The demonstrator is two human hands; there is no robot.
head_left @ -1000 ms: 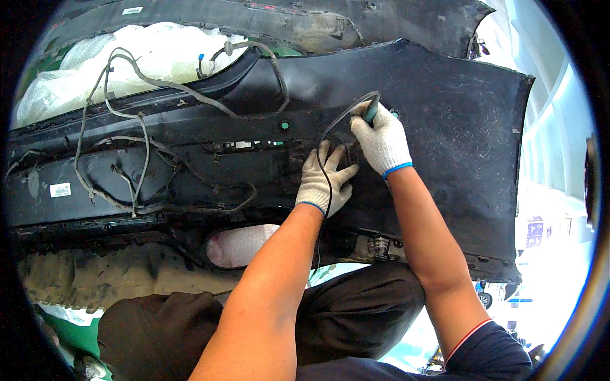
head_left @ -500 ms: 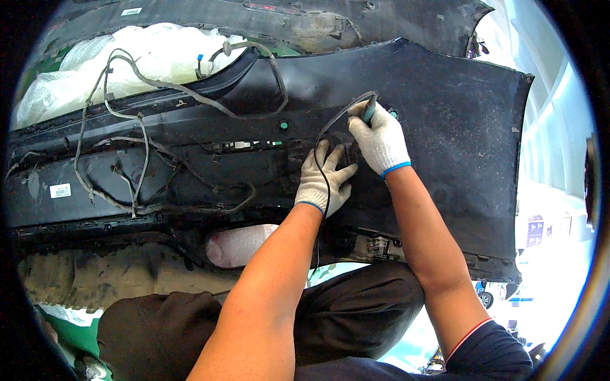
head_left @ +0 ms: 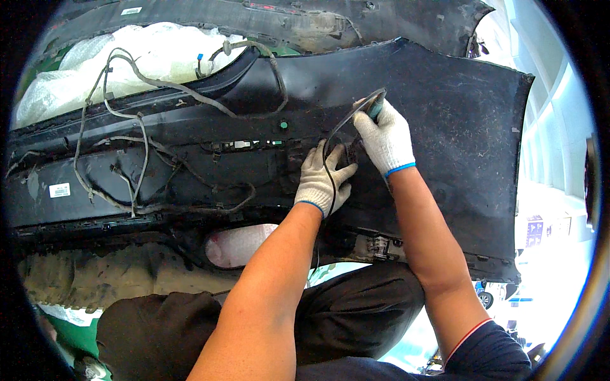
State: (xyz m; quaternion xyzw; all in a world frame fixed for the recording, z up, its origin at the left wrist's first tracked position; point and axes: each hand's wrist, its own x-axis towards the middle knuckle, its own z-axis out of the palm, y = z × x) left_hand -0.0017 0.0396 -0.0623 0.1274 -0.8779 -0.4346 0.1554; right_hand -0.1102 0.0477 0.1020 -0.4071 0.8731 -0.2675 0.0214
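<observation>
A large black car bumper [head_left: 457, 140] lies inner side up in front of me. Both my hands wear white knit gloves with blue cuffs. My right hand [head_left: 387, 136] is closed around the teal handle of a soldering iron [head_left: 376, 108], held pen-like over the bumper; its working tip is hidden. From the handle's top, a black cord [head_left: 332, 181] runs down across my left glove. With its fingers spread, my left hand [head_left: 322, 176] presses on a dark part of the bumper, just left of my right hand.
A grey wiring harness [head_left: 146, 140] loops over the bumper's left half. Bubble wrap [head_left: 146, 54] shows behind it, near a second dark bumper [head_left: 305, 25] at the far side. My dark-trousered knee [head_left: 362, 311] is against the near edge. Cartons [head_left: 546, 230] stand at the right.
My right hand has shifted slightly right and nearer with the soldering iron, and the cord has swung right along with it. My left hand stays in place.
</observation>
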